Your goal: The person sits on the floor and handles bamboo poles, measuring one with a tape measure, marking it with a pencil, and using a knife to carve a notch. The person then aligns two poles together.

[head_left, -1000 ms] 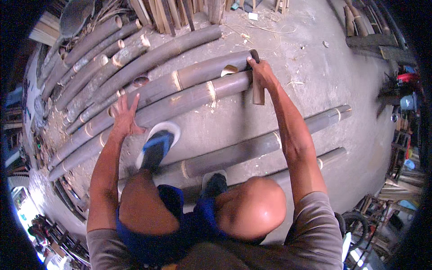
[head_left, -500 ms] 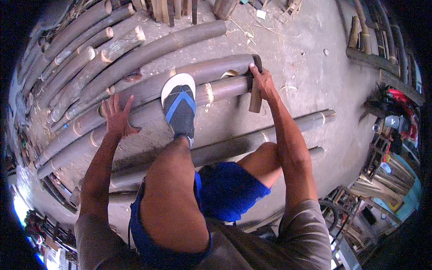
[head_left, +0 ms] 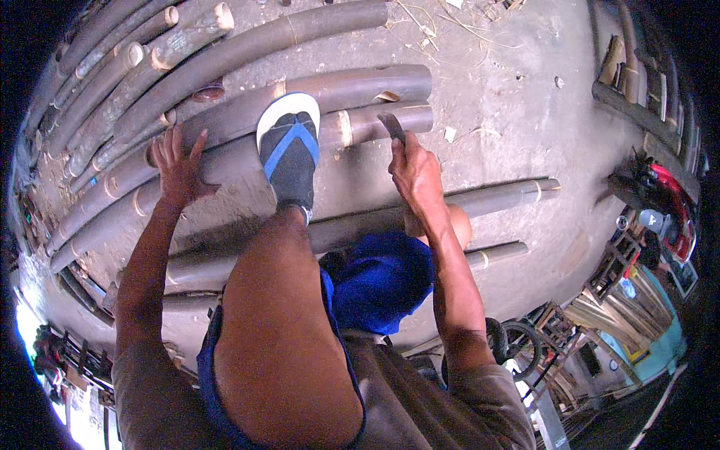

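My right hand (head_left: 418,174) is closed round a knife with a short, dark, curved blade (head_left: 391,125). The blade reaches the near side of a dark bamboo pole (head_left: 375,122), close to its right end; whether it touches is unclear. My left hand (head_left: 178,166) lies with fingers spread on the left part of the poles, gripping nothing. A second bamboo pole (head_left: 337,86) lies alongside, just beyond the first. My foot, in a dark sock and a white flip-flop with blue straps (head_left: 291,154), rests across both poles. A small curled chip (head_left: 387,96) sits near their right ends.
More bamboo poles (head_left: 262,41) lie beyond at the upper left. Another pole (head_left: 480,201) lies behind my legs on the concrete floor (head_left: 517,135). A red motorcycle (head_left: 675,202) stands at the right, with split strips (head_left: 619,319) and a wheel (head_left: 523,350) lower down.
My right hand has moved from the poles' right ends back toward me and left, turning the knife so its blade points away. My left hand stays spread on the poles. The whole view has shifted slightly.
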A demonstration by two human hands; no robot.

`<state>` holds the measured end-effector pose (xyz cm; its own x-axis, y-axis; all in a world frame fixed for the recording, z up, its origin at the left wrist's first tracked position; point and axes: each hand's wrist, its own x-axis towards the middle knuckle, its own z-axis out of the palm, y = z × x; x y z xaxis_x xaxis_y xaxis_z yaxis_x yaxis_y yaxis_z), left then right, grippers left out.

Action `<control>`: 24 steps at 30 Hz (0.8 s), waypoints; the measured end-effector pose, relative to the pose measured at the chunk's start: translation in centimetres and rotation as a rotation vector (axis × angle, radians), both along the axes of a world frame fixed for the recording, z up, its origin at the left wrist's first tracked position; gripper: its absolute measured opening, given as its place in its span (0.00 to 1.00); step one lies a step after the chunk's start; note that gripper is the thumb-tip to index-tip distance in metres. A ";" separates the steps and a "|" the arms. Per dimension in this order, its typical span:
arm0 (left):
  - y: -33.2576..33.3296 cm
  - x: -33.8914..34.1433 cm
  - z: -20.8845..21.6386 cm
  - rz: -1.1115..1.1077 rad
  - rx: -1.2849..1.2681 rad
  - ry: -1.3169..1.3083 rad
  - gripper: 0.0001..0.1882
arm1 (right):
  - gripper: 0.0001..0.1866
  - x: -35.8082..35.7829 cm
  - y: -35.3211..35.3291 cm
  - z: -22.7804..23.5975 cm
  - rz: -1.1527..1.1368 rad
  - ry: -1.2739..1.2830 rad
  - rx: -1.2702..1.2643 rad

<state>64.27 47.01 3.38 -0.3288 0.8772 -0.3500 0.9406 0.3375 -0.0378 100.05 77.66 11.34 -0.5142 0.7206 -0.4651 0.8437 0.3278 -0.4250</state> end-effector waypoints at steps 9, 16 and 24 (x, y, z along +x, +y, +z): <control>0.0 0.0 0.0 0.031 0.025 -0.064 0.79 | 0.16 -2.0 0.8 -2.2 0.111 -0.102 0.056; -0.1 0.0 -0.2 0.059 -0.001 -0.082 0.78 | 0.14 -2.4 1.0 -2.1 0.115 -0.133 0.099; -0.4 0.0 -0.4 0.060 0.009 -0.090 0.78 | 0.14 -2.5 1.1 -2.5 0.113 -0.101 0.069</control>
